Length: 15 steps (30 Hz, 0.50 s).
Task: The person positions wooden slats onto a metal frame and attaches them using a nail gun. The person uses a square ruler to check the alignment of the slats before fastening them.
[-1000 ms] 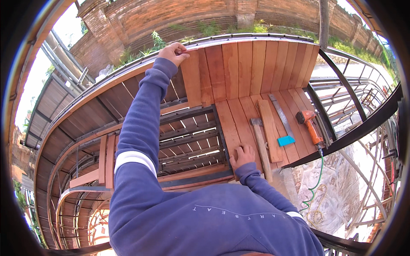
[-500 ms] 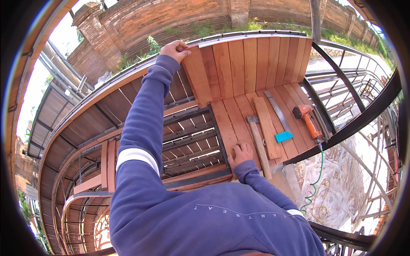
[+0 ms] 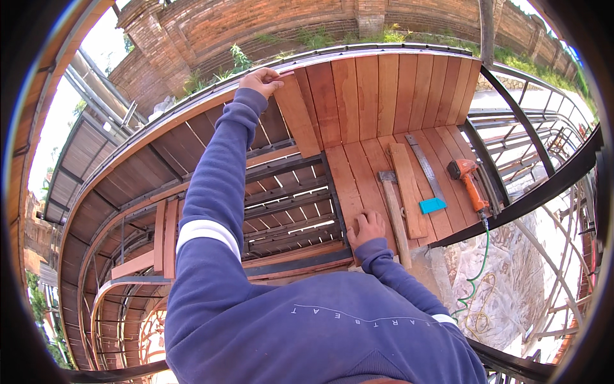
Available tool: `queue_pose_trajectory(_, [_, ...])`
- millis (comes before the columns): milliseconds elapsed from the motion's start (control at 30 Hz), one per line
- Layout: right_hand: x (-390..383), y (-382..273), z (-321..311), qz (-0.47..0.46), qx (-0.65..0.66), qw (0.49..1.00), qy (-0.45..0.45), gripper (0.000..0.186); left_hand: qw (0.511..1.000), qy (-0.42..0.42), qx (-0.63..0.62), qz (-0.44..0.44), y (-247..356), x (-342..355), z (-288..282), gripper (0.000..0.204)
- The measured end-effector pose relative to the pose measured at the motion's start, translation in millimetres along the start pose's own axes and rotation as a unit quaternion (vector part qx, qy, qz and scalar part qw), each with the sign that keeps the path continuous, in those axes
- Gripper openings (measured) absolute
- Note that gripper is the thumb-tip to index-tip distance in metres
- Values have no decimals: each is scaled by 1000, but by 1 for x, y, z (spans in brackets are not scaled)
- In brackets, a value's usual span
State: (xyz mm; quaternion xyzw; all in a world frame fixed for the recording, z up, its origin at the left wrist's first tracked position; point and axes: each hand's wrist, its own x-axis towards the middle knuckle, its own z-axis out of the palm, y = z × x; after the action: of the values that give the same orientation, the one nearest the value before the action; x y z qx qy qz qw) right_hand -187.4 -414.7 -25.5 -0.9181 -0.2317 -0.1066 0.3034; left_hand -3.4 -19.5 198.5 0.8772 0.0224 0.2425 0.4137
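My left hand pinches the top end of a wooden board, which leans slightly at the left end of a row of upright reddish planks. My right hand rests open on the flat planks, fingers apart. Just right of it lie a hammer with a wooden handle, a loose wooden batten and a metal square with a cyan handle. An orange nail gun with a green hose sits farther right.
A black metal frame continues rightward, with plastic sheeting below. Slatted curved structures and loose boards are at left. A brick wall and weeds run behind the top edge.
The lower end of the board in my left hand has swung a little to the right, so it slants more. My right hand stays on the planks. The view has shifted slightly.
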Motion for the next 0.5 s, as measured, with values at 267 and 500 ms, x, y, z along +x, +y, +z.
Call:
queue_pose_trajectory(267, [0, 1, 3, -11, 20, 1000, 14, 32, 1000, 8, 24, -5, -5, 4, 0, 25])
queue_pose_trajectory(500, [1, 4, 3, 3, 13, 1000, 5, 33, 999, -5, 41, -7, 5, 7, 8, 23])
